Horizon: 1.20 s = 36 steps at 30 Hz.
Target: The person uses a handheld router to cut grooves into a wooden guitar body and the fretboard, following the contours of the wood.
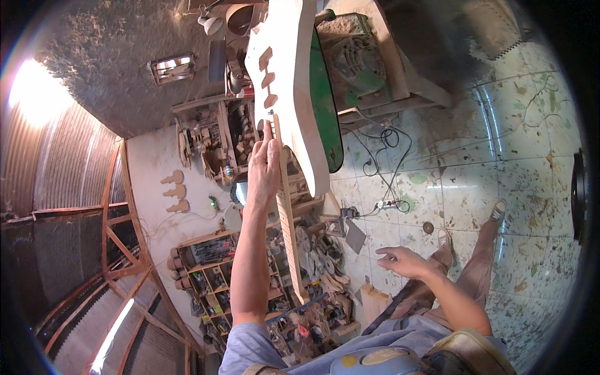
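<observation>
Blue-grey shirt [250, 345] nearest; left hand [264, 165] half-curled, index extended, at guitar neck [287, 240] — hold unclear; right hand [403, 262] half-open, empty — could drop neck if steadying one-handed

Black cable [377, 173] lay looped on the tiled floor [465, 209]; wooden cutouts [176, 190] lined a white wall [150, 215] near cluttered shelves [206, 238].

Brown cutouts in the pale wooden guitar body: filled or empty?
Apparently empty: the cutouts in the guitar body show brown recesses, no visible fitted parts.
</observation>
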{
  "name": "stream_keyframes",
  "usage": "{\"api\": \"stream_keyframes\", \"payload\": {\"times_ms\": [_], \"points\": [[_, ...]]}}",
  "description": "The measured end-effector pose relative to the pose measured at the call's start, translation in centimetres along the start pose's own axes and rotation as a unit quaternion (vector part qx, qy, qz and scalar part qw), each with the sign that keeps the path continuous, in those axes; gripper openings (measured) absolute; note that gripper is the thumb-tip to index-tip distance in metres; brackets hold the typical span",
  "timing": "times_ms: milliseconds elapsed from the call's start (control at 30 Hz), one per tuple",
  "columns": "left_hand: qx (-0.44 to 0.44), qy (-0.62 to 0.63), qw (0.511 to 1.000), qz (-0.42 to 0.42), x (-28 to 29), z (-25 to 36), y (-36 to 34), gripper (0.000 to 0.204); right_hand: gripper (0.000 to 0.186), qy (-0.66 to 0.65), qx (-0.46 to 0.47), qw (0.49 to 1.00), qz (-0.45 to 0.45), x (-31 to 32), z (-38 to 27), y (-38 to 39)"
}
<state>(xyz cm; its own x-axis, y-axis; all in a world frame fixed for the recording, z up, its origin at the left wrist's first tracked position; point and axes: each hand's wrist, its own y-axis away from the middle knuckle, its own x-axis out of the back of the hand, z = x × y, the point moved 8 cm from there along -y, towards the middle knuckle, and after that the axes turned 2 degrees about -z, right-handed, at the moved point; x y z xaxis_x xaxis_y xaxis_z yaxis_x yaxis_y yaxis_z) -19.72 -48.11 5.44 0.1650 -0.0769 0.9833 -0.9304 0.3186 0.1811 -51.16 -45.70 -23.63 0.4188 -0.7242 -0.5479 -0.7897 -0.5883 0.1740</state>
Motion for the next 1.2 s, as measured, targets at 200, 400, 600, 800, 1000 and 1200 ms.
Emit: {"api": "stream_keyframes", "payload": {"times_ms": [200,400,600,800,1000,1200], "points": [[-0.001,-0.006,1.000,0.005,0.0,-0.2,0.0,0.064,0.057,-0.009,-0.044,0.999,0.002,1.3,2.4,0.4],[0.006,0.014,1.000,0.000,-0.3,-0.3,0.0,0.065,0.054,0.004,-0.057,0.998,0.011,2.6,4.4,0.8],[-0.008,0.024,1.000,0.008,-0.2,-0.1,0.1,0.067,0.053,-0.012,-0.064,0.998,0.016,3.4,6.6,0.9],[-0.002,0.019,1.000,0.007,-0.2,0.2,0.2,0.064,0.059,-0.032,-0.124,0.992,-0.007,3.5,7.8,1.1],[-0.006,0.020,1.000,0.005,-0.2,0.1,0.2,0.064,0.060,-0.013,-0.131,0.991,-0.011,3.3,9.2,1.0],[-0.018,0.038,0.999,0.011,-0.2,0.2,0.1,0.066,0.056,-0.042,-0.139,0.989,-0.012,3.5,9.6,1.0]]}}
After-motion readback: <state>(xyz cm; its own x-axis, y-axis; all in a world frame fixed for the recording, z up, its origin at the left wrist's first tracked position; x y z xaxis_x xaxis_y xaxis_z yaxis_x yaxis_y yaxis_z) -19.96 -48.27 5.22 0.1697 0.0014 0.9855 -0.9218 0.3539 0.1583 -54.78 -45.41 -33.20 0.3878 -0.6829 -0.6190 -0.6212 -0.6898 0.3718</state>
